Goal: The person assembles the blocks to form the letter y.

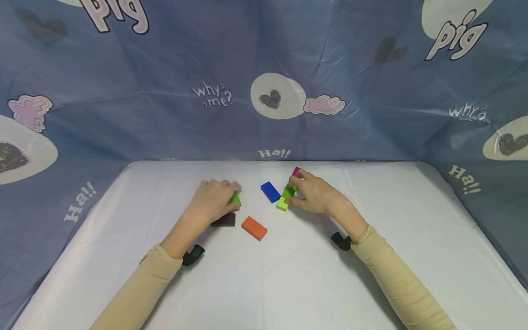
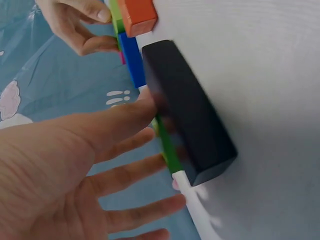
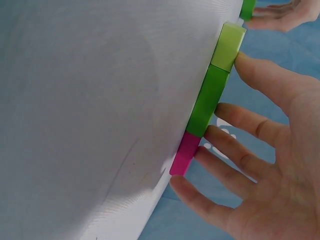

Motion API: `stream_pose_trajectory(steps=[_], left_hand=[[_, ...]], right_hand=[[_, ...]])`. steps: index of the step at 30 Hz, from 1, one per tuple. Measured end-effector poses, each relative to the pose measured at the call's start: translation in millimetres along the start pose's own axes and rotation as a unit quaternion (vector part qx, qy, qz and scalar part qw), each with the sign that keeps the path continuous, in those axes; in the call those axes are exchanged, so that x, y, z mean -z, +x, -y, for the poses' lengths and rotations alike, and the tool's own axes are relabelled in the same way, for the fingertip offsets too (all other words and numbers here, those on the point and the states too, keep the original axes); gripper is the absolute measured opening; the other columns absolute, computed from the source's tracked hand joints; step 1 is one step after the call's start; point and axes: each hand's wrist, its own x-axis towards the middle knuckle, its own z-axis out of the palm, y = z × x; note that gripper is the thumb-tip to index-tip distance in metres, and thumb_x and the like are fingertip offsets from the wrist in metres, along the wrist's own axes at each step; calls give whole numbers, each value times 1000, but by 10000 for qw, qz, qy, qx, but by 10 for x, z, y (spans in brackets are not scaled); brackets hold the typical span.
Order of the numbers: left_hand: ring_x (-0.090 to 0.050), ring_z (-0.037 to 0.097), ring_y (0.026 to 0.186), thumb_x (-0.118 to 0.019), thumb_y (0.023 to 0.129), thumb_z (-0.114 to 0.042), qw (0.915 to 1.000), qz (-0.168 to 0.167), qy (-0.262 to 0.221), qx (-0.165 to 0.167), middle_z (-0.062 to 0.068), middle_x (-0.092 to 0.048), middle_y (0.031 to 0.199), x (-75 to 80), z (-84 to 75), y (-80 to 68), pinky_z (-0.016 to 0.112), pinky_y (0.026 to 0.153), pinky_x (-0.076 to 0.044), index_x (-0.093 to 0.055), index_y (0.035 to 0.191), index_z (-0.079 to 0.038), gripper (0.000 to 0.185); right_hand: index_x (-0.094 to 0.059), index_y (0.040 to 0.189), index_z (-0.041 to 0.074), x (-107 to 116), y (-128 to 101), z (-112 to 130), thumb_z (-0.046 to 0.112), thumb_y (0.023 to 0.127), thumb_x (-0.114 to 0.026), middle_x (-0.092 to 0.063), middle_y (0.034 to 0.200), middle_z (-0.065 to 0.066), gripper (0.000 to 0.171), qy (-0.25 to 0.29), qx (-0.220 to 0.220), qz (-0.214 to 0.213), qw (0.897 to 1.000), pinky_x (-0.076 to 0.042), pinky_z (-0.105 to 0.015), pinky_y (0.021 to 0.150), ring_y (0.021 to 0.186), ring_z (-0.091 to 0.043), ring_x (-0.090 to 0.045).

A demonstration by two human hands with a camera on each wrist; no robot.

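Sleeves (image 1: 132, 285) cropped; hands (image 1: 212, 199) partly hide green blocks (image 1: 235, 199).

A person's left arm (image 1: 181, 238) and right arm (image 1: 348, 220), in beige sleeves (image 1: 396, 270), slant inward from the lower edge of the head view. The left grip (image 1: 214, 197) is bare, back upward, thumb (image 2: 122, 116) opposite its fingers (image 2: 130, 171). The right grip (image 1: 313, 192), also bare, fans its fingers apart, slightly bent.
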Motion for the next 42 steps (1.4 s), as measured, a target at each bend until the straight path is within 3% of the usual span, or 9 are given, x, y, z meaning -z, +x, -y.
stream_pose_trajectory(steps=[6,10,17,26,35,42], left_hand=[[-72,42,114,-80,99,-35,9998,-99,-113,-125,13,-74,141,-29,-6,18,62,102,-55,-61,151,-12,60],[-72,42,114,-81,98,-35,9999,-106,-37,-117,14,-74,138,-16,5,-2,62,101,-55,-60,151,-11,62],[-73,34,95,-84,95,-35,9998,-165,118,-9,11,-79,114,8,19,-15,56,89,-57,-68,139,-11,52],[-74,35,98,-80,99,-32,9995,-315,16,19,13,-78,125,-69,-22,46,56,92,-57,-68,140,-10,48],[-74,36,101,-78,101,-28,9995,-305,-101,76,14,-76,133,-95,-96,126,54,92,-57,-66,142,-7,47],[-75,38,105,-77,101,-30,9993,-338,-113,77,16,-75,136,-113,-118,175,55,95,-58,-65,144,-7,50]], right_hand=[[-69,127,12,4,4,-6,41,100,-76,-62,127,-13,40,9,41,-40,10000,-59,-47,96,101,-26,-67],[-69,128,12,3,5,-9,41,101,-76,-62,127,-13,40,13,26,-3,10000,-59,-48,97,101,-26,-67],[-68,128,13,1,2,-6,42,101,-75,-62,126,-12,40,-38,3,12,10000,-60,-48,96,101,-26,-67],[-67,128,14,2,-2,18,42,102,-73,-61,125,-11,39,-220,4,72,9997,-60,-47,93,97,-25,-68],[-69,124,18,15,-4,30,47,100,-74,-66,125,-8,38,-642,69,-75,9979,-52,-64,107,117,-30,-67],[-71,123,18,16,-2,35,46,99,-76,-67,121,-6,37,-657,61,-158,9977,-50,-65,110,121,-31,-66]])
